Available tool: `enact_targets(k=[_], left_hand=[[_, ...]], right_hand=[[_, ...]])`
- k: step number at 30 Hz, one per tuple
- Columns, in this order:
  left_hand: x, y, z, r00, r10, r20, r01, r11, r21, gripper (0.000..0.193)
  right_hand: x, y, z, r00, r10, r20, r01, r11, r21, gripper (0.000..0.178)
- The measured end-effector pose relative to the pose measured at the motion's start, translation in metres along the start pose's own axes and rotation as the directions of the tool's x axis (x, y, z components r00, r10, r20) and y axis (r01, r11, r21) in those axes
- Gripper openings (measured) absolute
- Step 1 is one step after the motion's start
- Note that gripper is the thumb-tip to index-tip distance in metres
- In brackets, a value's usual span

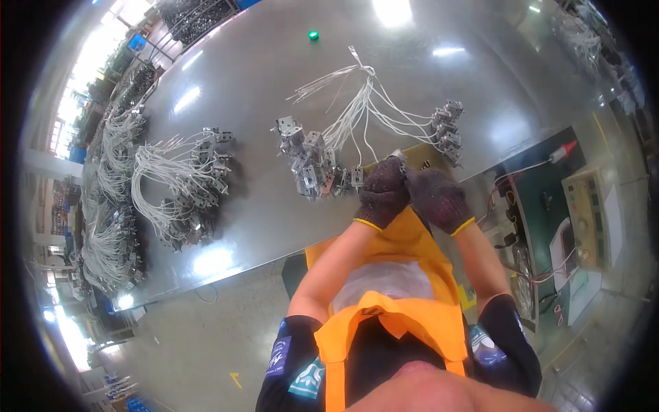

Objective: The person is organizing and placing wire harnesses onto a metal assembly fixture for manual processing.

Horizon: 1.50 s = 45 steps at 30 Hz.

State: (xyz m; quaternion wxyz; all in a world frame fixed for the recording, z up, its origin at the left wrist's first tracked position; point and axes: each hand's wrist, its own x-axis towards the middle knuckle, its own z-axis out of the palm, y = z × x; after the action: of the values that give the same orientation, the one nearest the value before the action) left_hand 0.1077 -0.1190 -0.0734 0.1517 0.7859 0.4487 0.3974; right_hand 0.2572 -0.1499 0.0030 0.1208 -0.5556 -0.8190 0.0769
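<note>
My left hand [385, 187] and my right hand [439, 196], both in dark knit gloves with yellow cuffs, meet at the table's near edge. Their fingers close around a small metal part [397, 156], of which only a pale tip shows between them; its kind is hidden. Just left of my left hand lies a heap of small metal brackets [309, 161] with white wires. The bundle of white wires [368, 93] is gathered at the far side and fans toward me. More wired metal brackets [447, 130] sit beyond my right hand.
The shiny metal table [261, 82] carries another wired bracket heap [199, 182] at left, with a long row of white-wired parts [113, 199] at its left edge. A green light [314, 35] glows at the far side. On the right stand a beige instrument box [585, 213] and red-tipped cable [563, 152].
</note>
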Motion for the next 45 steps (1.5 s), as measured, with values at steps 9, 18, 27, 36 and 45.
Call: enact_targets(k=[9,18,27,36,45], left_hand=[[-0.013,0.014,-0.089,0.991,0.126,0.054,-0.137,0.908,0.397,0.062],[0.0,0.004,-0.05,0.995,0.025,0.099,-0.057,0.94,0.337,0.052],[-0.007,-0.009,-0.033,1.0,-0.012,-0.003,0.012,0.996,0.084,0.06],[-0.015,0.002,-0.034,0.908,-0.41,0.09,0.411,0.825,-0.389,0.051],[0.001,0.03,-0.04,0.822,-0.559,0.106,0.535,0.696,-0.479,0.059]], right_hand=[[-0.036,-0.019,0.042,0.993,-0.034,0.114,-0.066,0.636,0.769,0.042],[-0.022,0.011,0.066,0.949,0.192,-0.249,-0.004,0.8,0.6,0.059],[0.0,0.035,0.065,0.837,-0.173,-0.518,0.267,0.957,0.111,0.047],[-0.002,0.054,0.007,0.914,0.383,0.133,-0.286,0.376,0.881,0.029],[-0.018,0.04,-0.005,0.956,0.183,0.23,-0.289,0.445,0.847,0.035]])
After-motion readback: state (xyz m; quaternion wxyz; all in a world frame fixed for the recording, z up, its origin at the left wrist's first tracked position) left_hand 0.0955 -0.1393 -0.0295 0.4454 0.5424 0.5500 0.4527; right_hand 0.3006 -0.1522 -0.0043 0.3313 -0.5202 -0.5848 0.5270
